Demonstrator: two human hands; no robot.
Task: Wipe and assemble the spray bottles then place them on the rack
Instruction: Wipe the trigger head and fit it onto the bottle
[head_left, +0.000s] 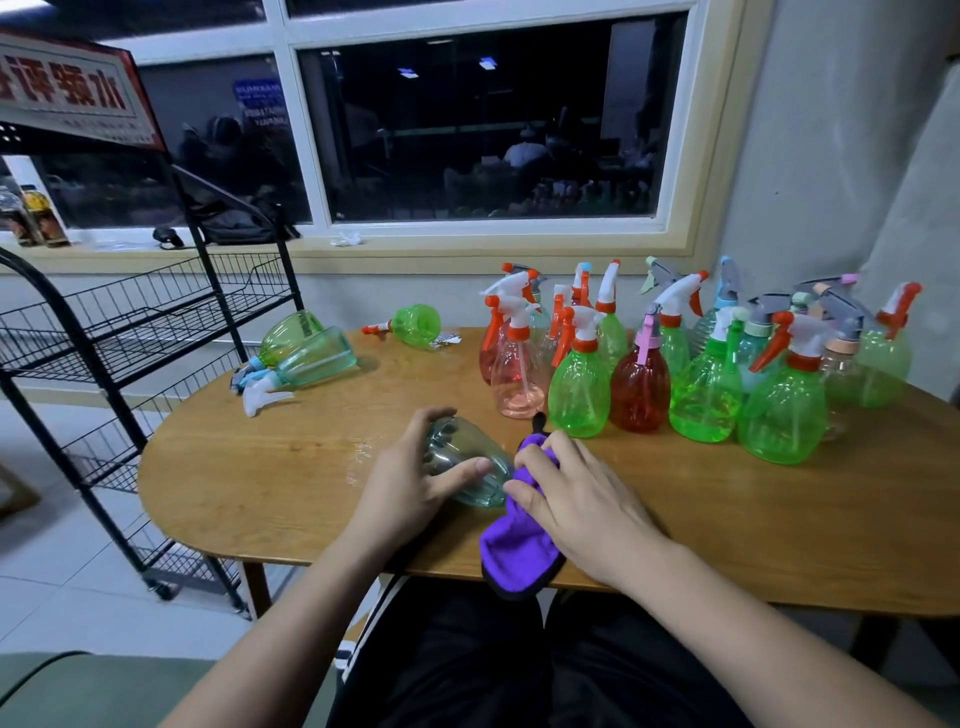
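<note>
A clear teal bottle (470, 457) lies on its side near the front of the wooden table (291, 467). My left hand (415, 478) grips it, fingers over the top and thumb along its side. My right hand (576, 493) holds a purple cloth (517, 545) against the bottle's right end; the cloth trails over the table's front edge. No spray head shows on this bottle. The black wire rack (130, 332) stands left of the table, and its baskets look empty.
Several assembled green, red and pink spray bottles (701, 364) stand crowded on the table's right half. Two bottles (306, 356) lie on their sides at the far left by the rack, a green one (413, 325) behind them. A window and wall lie beyond.
</note>
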